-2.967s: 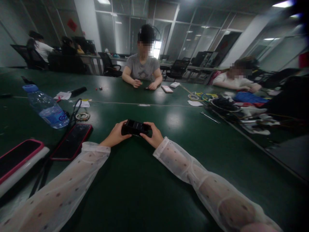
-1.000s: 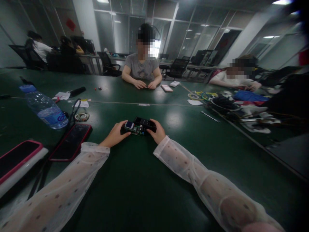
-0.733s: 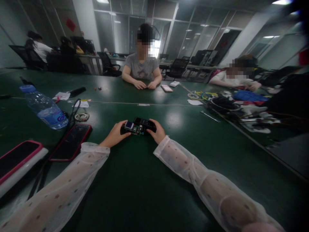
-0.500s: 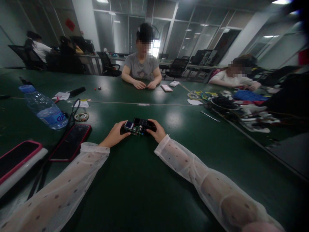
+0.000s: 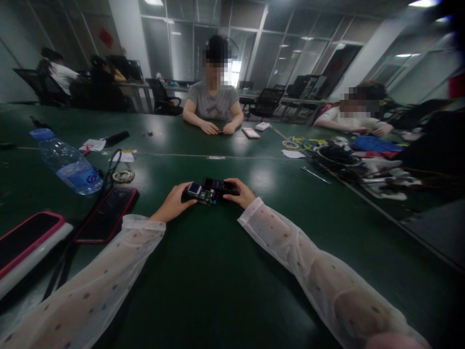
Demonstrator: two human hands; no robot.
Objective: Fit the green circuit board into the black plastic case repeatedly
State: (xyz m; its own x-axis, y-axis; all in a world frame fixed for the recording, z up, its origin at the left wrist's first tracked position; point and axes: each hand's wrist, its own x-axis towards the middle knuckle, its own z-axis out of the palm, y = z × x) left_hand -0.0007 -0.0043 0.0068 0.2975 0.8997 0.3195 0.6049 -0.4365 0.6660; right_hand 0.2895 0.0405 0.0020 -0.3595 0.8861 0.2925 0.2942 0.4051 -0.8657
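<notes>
Between my hands is a small electronic device over the green table. My left hand (image 5: pixel 177 201) grips its left side, a green circuit board (image 5: pixel 206 195) with a little square screen (image 5: pixel 195 188) at its left end. My right hand (image 5: pixel 241 193) pinches a black casing piece (image 5: pixel 219 184), thumb in front and fingers behind. The black piece sits just behind and to the right of the board, partly overlapping it. Whether the two parts are joined I cannot tell.
On the left lie a red-edged phone (image 5: pixel 107 213), another pink-edged phone (image 5: pixel 31 237), a tilted water bottle (image 5: pixel 67 162) and a black cable. A wrench (image 5: pixel 316 174) and piled cables (image 5: pixel 345 162) are on the right. Across the green table (image 5: pixel 218 271) sits a person (image 5: pixel 213 99).
My right hand has shifted slightly right, carrying the black casing piece a little further from the board's left end. My left hand is almost unmoved.
</notes>
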